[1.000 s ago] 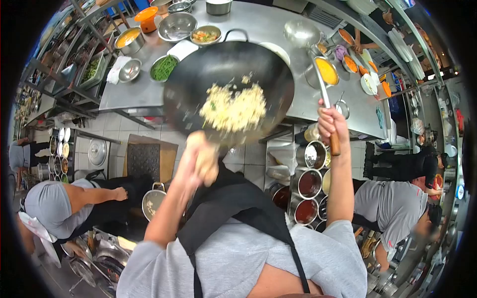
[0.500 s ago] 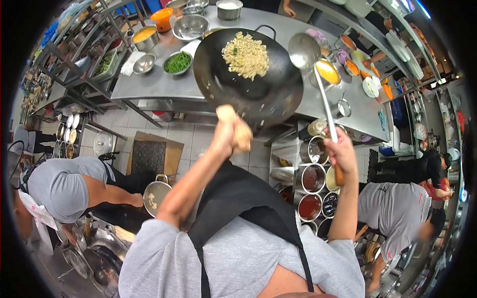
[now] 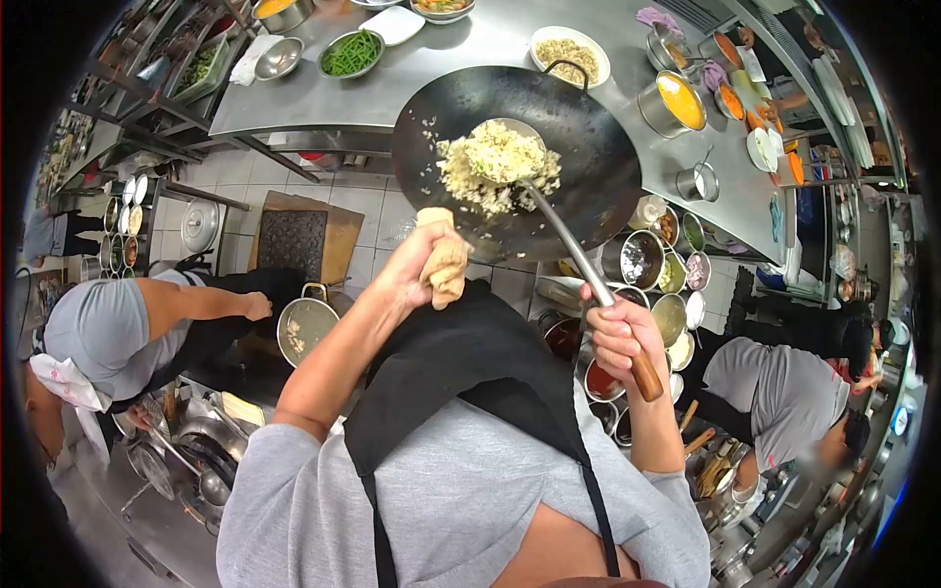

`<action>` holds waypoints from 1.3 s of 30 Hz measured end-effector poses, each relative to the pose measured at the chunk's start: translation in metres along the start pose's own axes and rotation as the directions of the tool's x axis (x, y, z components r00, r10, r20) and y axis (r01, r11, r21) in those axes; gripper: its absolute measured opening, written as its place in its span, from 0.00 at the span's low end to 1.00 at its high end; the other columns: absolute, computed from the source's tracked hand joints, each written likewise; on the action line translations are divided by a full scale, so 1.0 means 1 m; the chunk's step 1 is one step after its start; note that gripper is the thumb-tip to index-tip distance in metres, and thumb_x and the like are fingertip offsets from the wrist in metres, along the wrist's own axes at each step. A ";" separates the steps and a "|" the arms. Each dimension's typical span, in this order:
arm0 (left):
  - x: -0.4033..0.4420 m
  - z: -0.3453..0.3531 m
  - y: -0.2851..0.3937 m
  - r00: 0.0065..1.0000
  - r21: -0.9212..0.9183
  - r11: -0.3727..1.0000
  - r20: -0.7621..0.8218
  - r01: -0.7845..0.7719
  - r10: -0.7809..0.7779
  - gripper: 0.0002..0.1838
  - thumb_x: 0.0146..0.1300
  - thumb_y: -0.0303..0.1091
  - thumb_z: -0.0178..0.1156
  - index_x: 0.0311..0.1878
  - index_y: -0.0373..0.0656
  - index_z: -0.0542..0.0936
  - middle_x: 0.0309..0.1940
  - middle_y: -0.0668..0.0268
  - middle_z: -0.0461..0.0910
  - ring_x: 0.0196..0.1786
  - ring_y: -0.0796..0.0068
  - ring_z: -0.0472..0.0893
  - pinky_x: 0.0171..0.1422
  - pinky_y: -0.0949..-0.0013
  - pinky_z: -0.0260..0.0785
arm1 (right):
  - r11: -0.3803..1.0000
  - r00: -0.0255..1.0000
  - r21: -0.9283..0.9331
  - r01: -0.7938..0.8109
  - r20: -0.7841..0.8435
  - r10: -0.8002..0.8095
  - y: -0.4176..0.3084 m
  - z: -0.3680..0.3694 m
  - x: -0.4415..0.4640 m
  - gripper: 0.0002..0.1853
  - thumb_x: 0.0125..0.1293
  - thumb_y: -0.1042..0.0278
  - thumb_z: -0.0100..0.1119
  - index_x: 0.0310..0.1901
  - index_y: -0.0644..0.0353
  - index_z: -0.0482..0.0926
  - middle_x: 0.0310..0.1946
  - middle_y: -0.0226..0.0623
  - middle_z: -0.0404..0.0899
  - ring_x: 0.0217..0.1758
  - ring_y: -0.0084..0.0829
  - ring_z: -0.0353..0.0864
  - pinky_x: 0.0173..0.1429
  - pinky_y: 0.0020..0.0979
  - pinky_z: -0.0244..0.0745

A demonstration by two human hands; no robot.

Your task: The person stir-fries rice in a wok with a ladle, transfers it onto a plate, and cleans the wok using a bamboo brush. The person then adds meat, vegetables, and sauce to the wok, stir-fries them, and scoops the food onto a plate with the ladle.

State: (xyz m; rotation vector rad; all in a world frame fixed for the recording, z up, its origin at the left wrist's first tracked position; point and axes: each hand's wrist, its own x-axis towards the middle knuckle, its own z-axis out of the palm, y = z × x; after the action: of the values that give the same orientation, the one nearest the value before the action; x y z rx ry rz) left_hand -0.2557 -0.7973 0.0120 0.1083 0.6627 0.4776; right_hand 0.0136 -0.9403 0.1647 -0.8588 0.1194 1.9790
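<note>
My left hand [image 3: 417,263] is closed around a folded tan cloth [image 3: 446,269] at the near rim of a big black wok [image 3: 598,162]; any handle under the cloth is hidden. In the wok lies fried rice [image 3: 466,181] with bits of egg and green. My right hand [image 3: 622,333] grips the wooden-ended handle of a long metal ladle [image 3: 569,235]. Its bowl sits inside the wok, heaped with rice. Just beyond the wok, a white oval plate [image 3: 601,73] on the steel table [image 3: 294,103] holds more fried rice.
Left on the table are a bowl of green beans [image 3: 351,56] and a small metal bowl [image 3: 279,59]. A pot of orange liquid [image 3: 676,103] stands at right. Sauce and seasoning tins [image 3: 632,260] crowd below my right arm. Co-workers [image 3: 118,323] bend at both sides.
The ladle has swung from right of the wok into it and now carries rice. The wok sits nearer the table's front edge, and the plate of rice behind it has come into view.
</note>
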 end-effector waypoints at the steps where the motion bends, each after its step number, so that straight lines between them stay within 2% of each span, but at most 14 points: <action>1: 0.000 -0.002 0.000 1.000 0.008 1.000 -0.015 -0.013 0.013 0.10 0.59 0.36 0.58 0.40 0.40 0.74 0.27 0.61 0.76 0.24 0.66 0.78 0.24 0.64 0.76 | 1.000 1.000 0.008 0.007 0.009 -0.007 -0.007 0.000 -0.001 0.16 0.68 0.78 0.45 0.57 0.69 0.67 0.17 0.24 0.62 0.08 0.15 0.62 0.10 0.23 0.63; 7: 0.003 -0.011 0.024 0.994 0.006 0.996 -0.062 -0.088 0.089 0.05 0.62 0.31 0.57 0.39 0.41 0.74 0.28 0.63 0.79 0.25 0.69 0.80 0.28 0.63 0.77 | 0.985 0.986 -0.082 0.153 0.082 -0.147 -0.085 0.008 0.024 0.19 0.68 0.79 0.44 0.60 0.69 0.65 0.19 0.24 0.63 0.10 0.15 0.63 0.10 0.23 0.64; 9: 0.010 -0.017 0.033 0.992 -0.007 0.993 -0.054 -0.114 0.114 0.06 0.61 0.31 0.57 0.39 0.41 0.74 0.28 0.63 0.79 0.25 0.69 0.80 0.29 0.64 0.78 | 0.892 0.971 -0.385 0.238 0.060 -0.233 -0.130 0.009 0.049 0.16 0.70 0.77 0.46 0.59 0.64 0.68 0.20 0.22 0.63 0.11 0.14 0.61 0.11 0.22 0.61; 14: 0.000 -0.009 0.052 0.969 0.010 0.983 -0.167 -0.185 0.184 0.07 0.60 0.32 0.58 0.40 0.43 0.73 0.26 0.67 0.76 0.25 0.72 0.78 0.30 0.66 0.75 | 0.064 0.755 -0.995 0.080 0.019 -0.656 -0.210 -0.001 0.147 0.18 0.64 0.73 0.57 0.56 0.59 0.70 0.20 0.26 0.68 0.12 0.18 0.64 0.14 0.25 0.61; 16: -0.002 -0.019 0.055 0.964 -0.004 0.975 -0.152 -0.220 0.217 0.08 0.60 0.31 0.58 0.41 0.40 0.74 0.28 0.65 0.78 0.27 0.70 0.80 0.32 0.64 0.77 | -0.603 0.433 -0.783 -0.151 0.496 -0.753 -0.235 -0.088 0.219 0.25 0.59 0.71 0.60 0.59 0.63 0.70 0.32 0.57 0.83 0.35 0.57 0.85 0.41 0.51 0.80; 17: -0.003 -0.024 0.057 0.962 -0.013 0.971 -0.144 -0.238 0.234 0.09 0.60 0.30 0.58 0.42 0.39 0.74 0.29 0.63 0.78 0.28 0.70 0.81 0.32 0.64 0.78 | -0.420 0.471 -0.849 -0.322 0.241 -0.848 -0.224 -0.089 0.234 0.27 0.58 0.70 0.59 0.61 0.61 0.70 0.40 0.65 0.82 0.46 0.65 0.82 0.52 0.57 0.77; 21: -0.021 -0.027 0.059 0.958 -0.027 0.972 -0.180 -0.234 0.225 0.11 0.58 0.32 0.60 0.43 0.39 0.75 0.32 0.62 0.79 0.30 0.69 0.80 0.33 0.65 0.77 | -0.380 0.444 -0.737 -0.559 0.121 -0.888 -0.211 -0.124 0.266 0.22 0.63 0.67 0.59 0.58 0.59 0.68 0.38 0.62 0.83 0.47 0.63 0.83 0.50 0.58 0.76; 24: -0.039 -0.028 0.046 0.954 -0.019 0.971 -0.190 -0.239 0.231 0.13 0.58 0.34 0.59 0.44 0.38 0.76 0.33 0.62 0.79 0.31 0.69 0.79 0.33 0.66 0.76 | -0.347 0.335 -0.808 -0.477 0.198 -0.921 -0.206 -0.121 0.251 0.22 0.62 0.68 0.60 0.57 0.59 0.68 0.34 0.58 0.83 0.43 0.61 0.84 0.50 0.55 0.77; 27: -0.067 -0.018 0.037 0.965 -0.025 0.983 -0.196 -0.184 0.176 0.15 0.58 0.35 0.59 0.46 0.39 0.76 0.32 0.61 0.81 0.29 0.67 0.81 0.34 0.64 0.79 | -0.582 0.317 -0.810 -0.072 0.535 -0.783 -0.220 -0.097 0.203 0.19 0.63 0.71 0.59 0.55 0.60 0.69 0.23 0.43 0.78 0.25 0.45 0.82 0.35 0.44 0.80; 29: -0.071 -0.002 0.034 0.962 -0.027 0.975 -0.171 -0.219 0.212 0.16 0.60 0.38 0.59 0.48 0.40 0.77 0.33 0.62 0.81 0.29 0.68 0.82 0.34 0.65 0.79 | 0.001 0.628 -0.964 0.264 0.171 -0.759 -0.203 -0.035 0.142 0.16 0.65 0.73 0.59 0.54 0.60 0.70 0.18 0.29 0.70 0.12 0.25 0.68 0.19 0.27 0.68; 33: 0.041 0.016 0.086 0.890 -0.197 0.977 0.427 -0.083 0.162 0.08 0.65 0.37 0.58 0.31 0.48 0.76 0.20 0.69 0.75 0.18 0.73 0.73 0.20 0.67 0.67 | 0.184 0.745 -0.891 0.415 0.217 -0.631 -0.179 0.031 0.071 0.15 0.68 0.74 0.59 0.55 0.60 0.70 0.17 0.23 0.68 0.10 0.16 0.62 0.14 0.21 0.57; 35: 0.103 0.054 0.096 0.924 -0.110 0.952 0.231 -0.285 0.303 0.15 0.64 0.41 0.59 0.23 0.52 0.70 0.14 0.72 0.68 0.13 0.74 0.67 0.16 0.66 0.59 | 0.259 0.764 -0.869 0.422 0.187 -0.617 -0.143 0.062 0.044 0.15 0.71 0.71 0.59 0.57 0.60 0.71 0.17 0.21 0.65 0.11 0.13 0.62 0.15 0.19 0.57; 37: 0.069 0.051 0.060 0.850 -0.255 0.966 0.499 -0.045 0.171 0.16 0.64 0.40 0.56 0.20 0.53 0.66 0.13 0.75 0.64 0.11 0.74 0.63 0.15 0.67 0.55 | 0.119 0.763 -0.926 0.360 0.219 -0.608 -0.121 0.054 0.008 0.18 0.72 0.70 0.59 0.60 0.63 0.71 0.17 0.22 0.65 0.10 0.15 0.61 0.14 0.19 0.57; 39: 0.043 0.050 0.041 0.903 -0.232 0.967 0.385 -0.107 0.192 0.17 0.65 0.35 0.52 0.18 0.53 0.64 0.13 0.75 0.62 0.11 0.77 0.60 0.17 0.69 0.51 | 0.345 0.810 -0.861 0.374 0.122 -0.573 -0.090 0.050 -0.022 0.18 0.74 0.69 0.58 0.61 0.63 0.71 0.17 0.23 0.66 0.09 0.15 0.61 0.14 0.18 0.58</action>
State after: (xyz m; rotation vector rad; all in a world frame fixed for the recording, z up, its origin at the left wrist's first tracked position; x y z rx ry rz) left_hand -0.2119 -0.7391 0.0369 0.0603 0.1941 0.6489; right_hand 0.0662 -0.8866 0.2385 -1.5229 -1.0256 1.2640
